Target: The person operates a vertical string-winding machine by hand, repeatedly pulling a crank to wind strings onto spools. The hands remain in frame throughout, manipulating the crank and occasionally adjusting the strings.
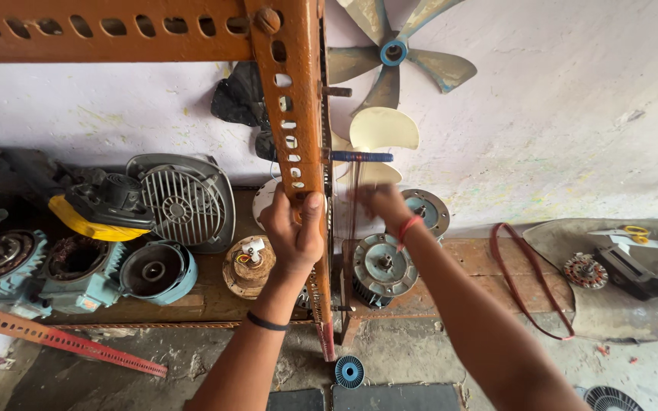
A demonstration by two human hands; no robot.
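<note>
The left hand [292, 232] grips the orange upright [296, 114], thumb across its face. The right hand [378, 202], blurred, pinches thin wire [354, 190] strung just beside it below a blue bar [361, 156]. Behind, motors [384, 266] and fan blades [394, 49] sit against the wall.

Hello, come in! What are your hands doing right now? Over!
Left hand grips the orange slotted upright. Right hand at the thin wire strands. Motor parts sit below.

Orange slotted upright [292, 99] (rust-flecked), grey-blue fan blades [395, 52], cream blade [383, 128], teal motor housings [154, 272].
</note>
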